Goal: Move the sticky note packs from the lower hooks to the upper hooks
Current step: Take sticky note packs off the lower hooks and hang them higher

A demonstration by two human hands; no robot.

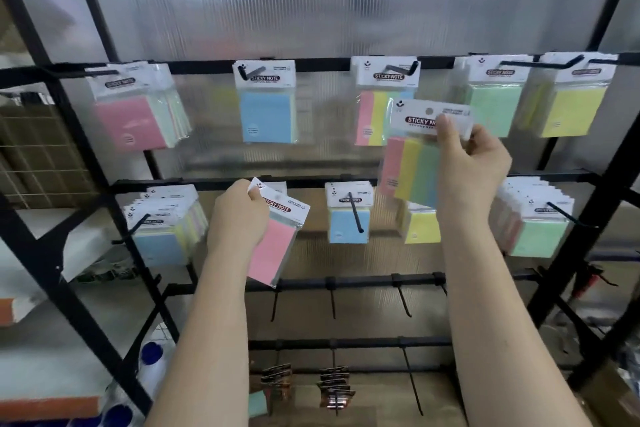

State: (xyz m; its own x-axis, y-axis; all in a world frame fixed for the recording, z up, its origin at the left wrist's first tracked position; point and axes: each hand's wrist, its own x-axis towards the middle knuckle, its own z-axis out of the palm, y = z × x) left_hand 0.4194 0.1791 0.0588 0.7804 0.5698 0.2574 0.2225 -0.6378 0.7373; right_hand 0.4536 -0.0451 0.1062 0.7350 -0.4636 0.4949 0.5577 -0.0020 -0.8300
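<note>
- The right hand pinches a striped pack of pink, yellow and green notes by its white header card, thumb in front and fingers curled behind. The pack is free of any hook and hangs with its long axis nearly upright.
- The hole in that header sits just left of the thumb, below and a little right of the upper hook that already carries a matching striped pack. In my judgement the coming move turns on this: the hole has to go up and slightly left, then onto the hook's upturned tip.
- The left hand pinches a pink pack at the top left corner of its header. The pack is tilted, its lower end swinging toward the person, at the level of the lower bar; whether it is off its hook I cannot tell.
- The upper hook with the pink packs lies up and well to the left of that hand, so the left hand is the nearer one for it.
- On the lower hooks packs remain: a thick blue-fronted bunch at left, a blue pack in the middle, a yellow one partly behind the right forearm, and a green-fronted bunch at right.
- Much of the task looks still to do.
</note>
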